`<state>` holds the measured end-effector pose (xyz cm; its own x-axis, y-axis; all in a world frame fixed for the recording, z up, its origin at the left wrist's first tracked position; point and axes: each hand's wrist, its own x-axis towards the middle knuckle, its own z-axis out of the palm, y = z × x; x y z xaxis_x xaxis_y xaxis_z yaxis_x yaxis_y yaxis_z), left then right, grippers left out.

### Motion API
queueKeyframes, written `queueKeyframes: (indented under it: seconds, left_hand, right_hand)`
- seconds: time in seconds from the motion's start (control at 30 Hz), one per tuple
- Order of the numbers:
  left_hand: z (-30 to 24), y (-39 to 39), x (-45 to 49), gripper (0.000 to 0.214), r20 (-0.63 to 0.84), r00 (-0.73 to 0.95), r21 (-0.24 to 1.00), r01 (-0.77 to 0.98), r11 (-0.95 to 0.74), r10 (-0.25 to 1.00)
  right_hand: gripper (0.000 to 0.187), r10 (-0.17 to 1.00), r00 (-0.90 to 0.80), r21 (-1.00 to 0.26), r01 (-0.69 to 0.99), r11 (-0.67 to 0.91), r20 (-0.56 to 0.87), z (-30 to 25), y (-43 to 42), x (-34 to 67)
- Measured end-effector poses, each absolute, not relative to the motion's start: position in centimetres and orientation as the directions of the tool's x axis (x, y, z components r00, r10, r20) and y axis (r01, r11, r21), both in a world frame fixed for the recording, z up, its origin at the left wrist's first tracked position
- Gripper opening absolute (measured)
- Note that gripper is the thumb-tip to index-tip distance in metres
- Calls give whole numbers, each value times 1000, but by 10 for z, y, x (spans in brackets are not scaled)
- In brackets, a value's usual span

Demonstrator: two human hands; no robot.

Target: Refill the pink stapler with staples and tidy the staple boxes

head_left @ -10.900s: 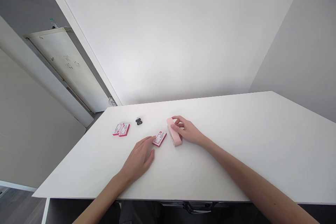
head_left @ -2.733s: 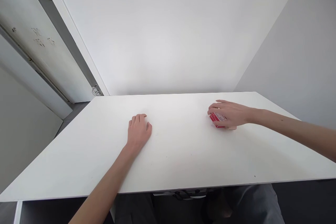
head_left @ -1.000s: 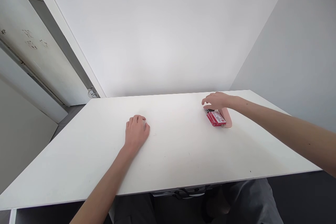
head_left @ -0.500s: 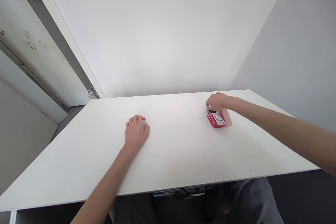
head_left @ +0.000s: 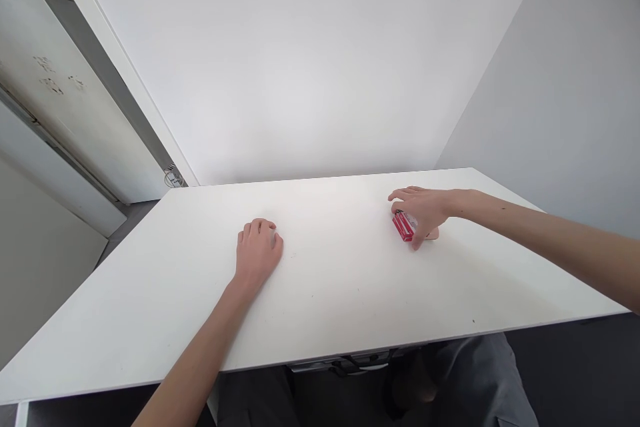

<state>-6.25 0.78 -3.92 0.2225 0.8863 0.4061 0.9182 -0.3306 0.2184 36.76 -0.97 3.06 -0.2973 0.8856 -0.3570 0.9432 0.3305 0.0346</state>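
On the left half of the white table [head_left: 320, 320], my left hand [head_left: 257, 250] rests palm down with its fingers curled. A small pale grey patch shows between thumb and forefinger; what lies under the palm is hidden. Farther off to the right, my right hand [head_left: 424, 207] spans a red-and-white box [head_left: 403, 227], thumb at the near side and fingers spread toward the far side. A firm grip on it cannot be seen. Beneath that hand a pink flat piece [head_left: 434, 234] peeks out behind the box, mostly covered. Something dark shows at the box's far corner.
A white wall [head_left: 300, 67] rises behind the table, with a grey wall [head_left: 560, 93] to the right. Left of the table stands a worn pale cabinet [head_left: 75, 80], with cables [head_left: 173, 178] near its foot. My legs are under the table's front edge.
My right hand has come nearer and lower, from the dark item behind the box to over the box, its fingers spreading and its thumb reaching the near side. My left hand stays put.
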Motion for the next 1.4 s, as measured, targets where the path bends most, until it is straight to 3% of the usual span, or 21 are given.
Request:
queueKeyframes:
  seconds: [0.33, 0.77, 0.97, 1.17, 1.4]
  left_hand:
    - [-39, 8, -64, 21, 392, 219, 218, 921, -322, 894]
    - [-37, 7, -62, 24, 383, 220, 212, 924, -318, 897]
    - [-37, 7, -62, 23, 385, 226, 211, 922, -324, 895]
    - [-36, 7, -63, 23, 389, 228, 211, 921, -328, 892]
    - [-35, 8, -62, 21, 385, 224, 218, 920, -324, 895]
  right_hand:
    - [77, 892, -319, -12, 943, 334, -321, 16, -2, 376]
    - [70, 877, -278, 49, 945, 322, -393, 20, -9, 373]
    - [73, 888, -265, 21, 956, 294, -375, 24, -15, 361]
    - [64, 879, -263, 51, 950, 307, -398, 27, -17, 357]
    - [87, 884, -300, 18, 945, 328, -359, 30, -24, 342]
